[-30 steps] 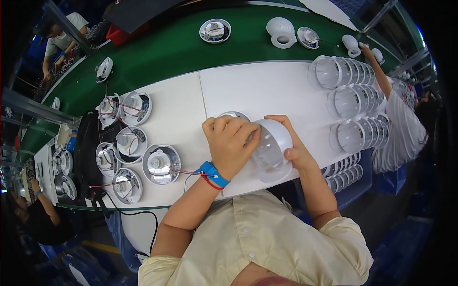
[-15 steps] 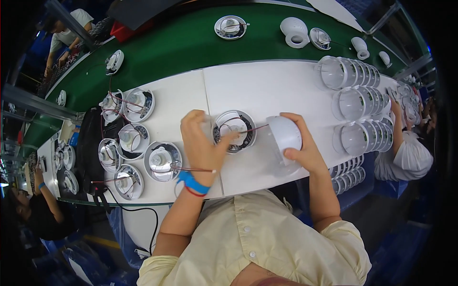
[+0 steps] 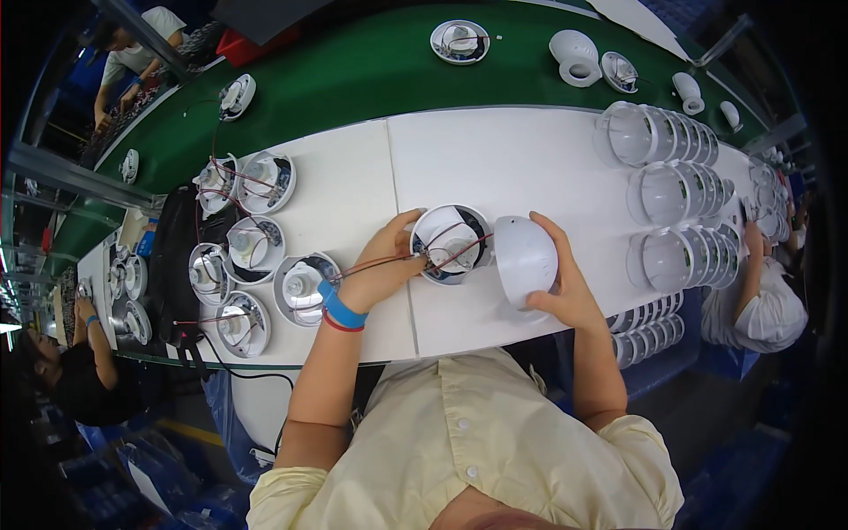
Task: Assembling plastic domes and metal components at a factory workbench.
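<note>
In front of my body I hold two halves of a white fixture. My left hand [image 3: 389,256], wearing a blue wristband, closes on the left rim of a round white housing [image 3: 449,232] whose inside faces up. It has a white disc, dark parts and red and black wires. My right hand [image 3: 572,287] grips a smooth white dome cover [image 3: 527,261] from its right side, thumb below and fingers above. The dome's edge is close beside the housing, and wires [image 3: 475,243] run between them. More dark red wires [image 3: 375,262] lie across my left wrist.
Several open housings with wires [image 3: 256,247] stand at the left of the white table [image 3: 503,159]. Rows of nested clear covers [image 3: 658,199] stand at the right. Beyond is a green belt [image 3: 353,84] carrying fixture parts [image 3: 459,41]. People work on both sides.
My left hand has come down to the housing's left rim and closed on it. The housing is now tilted, and the dome has turned slightly beside it. The view has shifted a little.
</note>
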`<state>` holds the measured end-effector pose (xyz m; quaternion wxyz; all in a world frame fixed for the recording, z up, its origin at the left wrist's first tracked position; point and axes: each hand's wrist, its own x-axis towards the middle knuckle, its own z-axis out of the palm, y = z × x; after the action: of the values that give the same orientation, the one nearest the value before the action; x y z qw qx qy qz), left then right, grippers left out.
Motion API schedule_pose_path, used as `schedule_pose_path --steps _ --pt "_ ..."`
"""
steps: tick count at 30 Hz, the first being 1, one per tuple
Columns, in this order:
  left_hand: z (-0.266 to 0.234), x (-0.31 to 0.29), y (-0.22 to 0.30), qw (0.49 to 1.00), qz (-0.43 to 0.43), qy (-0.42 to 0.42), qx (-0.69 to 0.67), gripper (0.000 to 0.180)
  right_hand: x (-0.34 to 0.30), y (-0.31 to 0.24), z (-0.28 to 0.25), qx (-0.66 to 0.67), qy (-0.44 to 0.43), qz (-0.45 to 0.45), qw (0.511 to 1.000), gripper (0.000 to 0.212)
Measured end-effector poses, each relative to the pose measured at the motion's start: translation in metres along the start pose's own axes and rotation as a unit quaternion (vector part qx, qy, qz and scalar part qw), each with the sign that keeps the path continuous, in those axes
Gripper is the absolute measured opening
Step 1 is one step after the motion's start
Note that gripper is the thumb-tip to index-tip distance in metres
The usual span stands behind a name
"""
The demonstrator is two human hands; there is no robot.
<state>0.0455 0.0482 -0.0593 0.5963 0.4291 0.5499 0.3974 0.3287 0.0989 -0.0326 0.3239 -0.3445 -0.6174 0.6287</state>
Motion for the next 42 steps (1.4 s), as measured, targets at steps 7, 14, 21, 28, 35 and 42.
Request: schedule_pose_path --steps 7,14,21,28,35,42 --pt "0.035 0.007 0.003 0.985 0.049 0.075 -0.148 0.064 -0.005 0.012 0.052 -0.013 0.205 -0.099 0.974 0.105" --pt "0.061 0.014 -0.002 0.969 0.185 0.135 -0.093 0.071 0.017 0.002 0.083 -0.222 0.253 -0.181 0.924 0.097" --pt "0.06 0.004 0.01 0.966 0.133 -0.075 -0.208 0.089 0.026 0.0 0.064 -0.188 0.217 -0.157 0.945 0.091" --pt "0.053 -0.001 0.02 0.916 0.118 -0.033 -0.381 0.071 0.031 0.034 0.077 -0.172 0.131 -0.262 0.941 0.087" --pt "0.04 0.002 0.019 0.901 0.096 0.005 -0.423 0.071 0.046 -0.002 0.077 -0.211 0.07 -0.215 0.951 0.084" --pt "0.02 0.001 0.028 0.932 -0.008 0.039 -0.361 0.074 0.155 -0.032 0.053 0.019 0.044 0.063 0.997 0.069"
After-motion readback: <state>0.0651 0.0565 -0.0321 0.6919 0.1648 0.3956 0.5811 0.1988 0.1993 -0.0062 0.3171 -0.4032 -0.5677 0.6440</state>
